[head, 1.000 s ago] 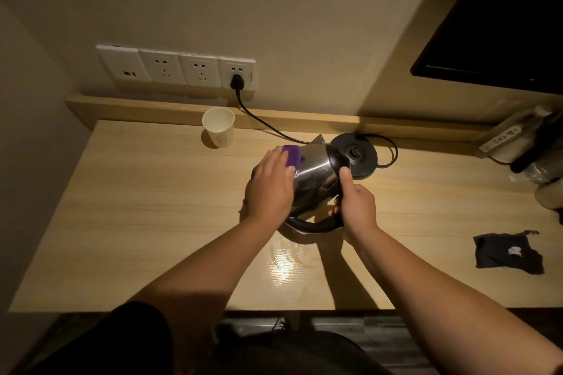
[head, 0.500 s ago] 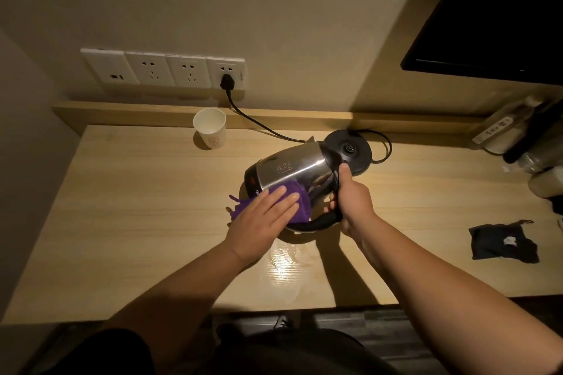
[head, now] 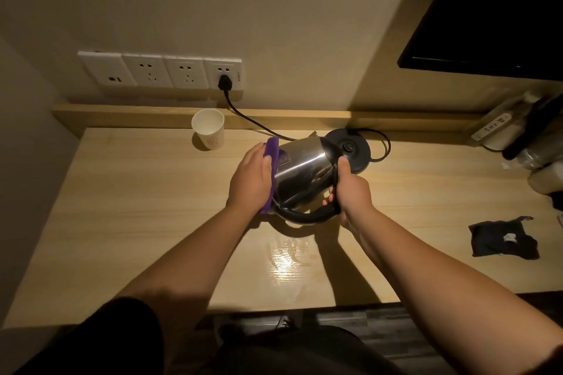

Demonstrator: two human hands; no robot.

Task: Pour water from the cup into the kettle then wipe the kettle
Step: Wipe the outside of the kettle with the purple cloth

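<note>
A steel kettle [head: 301,172] with a black handle is tilted on its side over the wooden desk [head: 137,222], off its base. My right hand [head: 353,192] grips the black handle. My left hand [head: 251,179] presses a purple cloth [head: 272,155] flat against the kettle's left side. A white paper cup [head: 208,133] stands upright at the back of the desk, left of the kettle and apart from both hands.
The black kettle base [head: 350,149] sits behind the kettle, its cord running to a wall socket [head: 224,77]. A wet shiny patch [head: 286,259] lies on the desk in front. A dark cloth [head: 502,240] lies at right; bottles [head: 518,131] crowd the far right corner.
My left hand with the purple cloth has moved from the kettle's near lower side up along its left side. The kettle has turned slightly in my right hand.
</note>
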